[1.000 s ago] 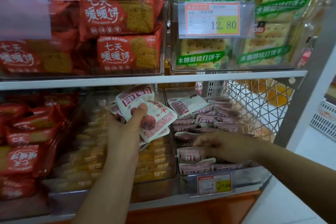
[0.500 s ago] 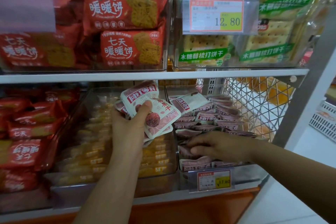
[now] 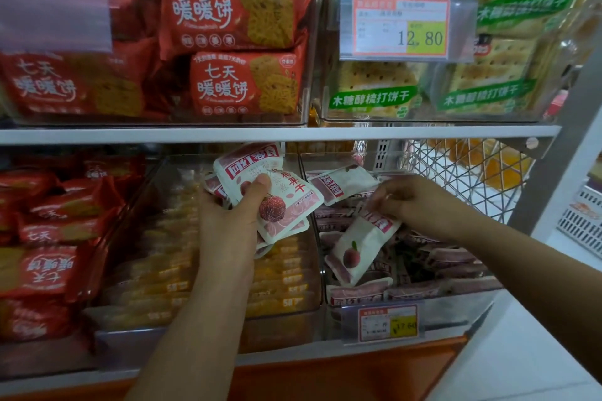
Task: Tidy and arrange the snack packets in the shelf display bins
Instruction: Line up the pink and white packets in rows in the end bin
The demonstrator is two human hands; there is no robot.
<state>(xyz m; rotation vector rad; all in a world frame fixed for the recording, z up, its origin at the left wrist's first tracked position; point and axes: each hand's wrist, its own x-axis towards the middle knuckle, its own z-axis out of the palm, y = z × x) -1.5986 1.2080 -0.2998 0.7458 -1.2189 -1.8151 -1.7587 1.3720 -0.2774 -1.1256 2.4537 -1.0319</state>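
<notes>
Hanging over the bin (image 3: 462,303), one packet (image 3: 361,247) is now pinched by the right hand (image 3: 410,202); a stack (image 3: 293,202) stays gripped by the left hand (image 3: 228,221).

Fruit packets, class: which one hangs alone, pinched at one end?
The packet dangling from the right hand over the right-hand bin; the left hand grips a fanned bunch, and the others lie in the bin.
</notes>
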